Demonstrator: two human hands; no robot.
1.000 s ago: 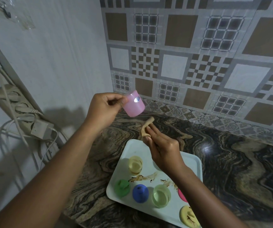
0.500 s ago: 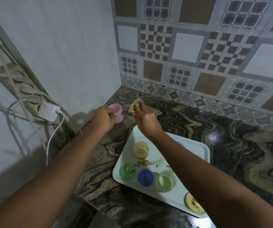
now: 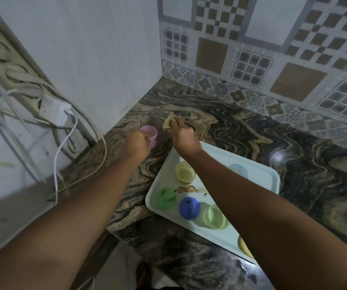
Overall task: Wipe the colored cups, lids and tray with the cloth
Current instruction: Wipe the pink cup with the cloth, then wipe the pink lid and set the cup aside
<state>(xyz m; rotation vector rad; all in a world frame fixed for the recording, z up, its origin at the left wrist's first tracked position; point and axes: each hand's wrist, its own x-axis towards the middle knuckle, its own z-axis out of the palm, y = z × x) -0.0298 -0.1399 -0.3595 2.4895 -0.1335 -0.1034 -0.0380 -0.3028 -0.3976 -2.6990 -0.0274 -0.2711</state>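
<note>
From my end the counter (image 3: 241,132) reads as polished stone, glossy, with a bright glare spot on its swirled veins; the tray (image 3: 260,170) looks like smooth pale plastic with a soft sheen, smeared brown near its middle; the pink cup (image 3: 149,131) is thin, translucent plastic; the yellow cup (image 3: 185,171) and green cup (image 3: 215,217) look the same sort; the blue cup (image 3: 189,208) is opaque plastic, duller; the green lid (image 3: 165,198) is matt plastic; the cloth (image 3: 168,122) is soft tan fabric, crumpled; I take the wall tiles (image 3: 294,49) for glazed ceramic, faintly shiny; the side wall (image 3: 84,49) is matt and pale; the cables (image 3: 59,147) wear smooth white plastic sheathing.
</note>
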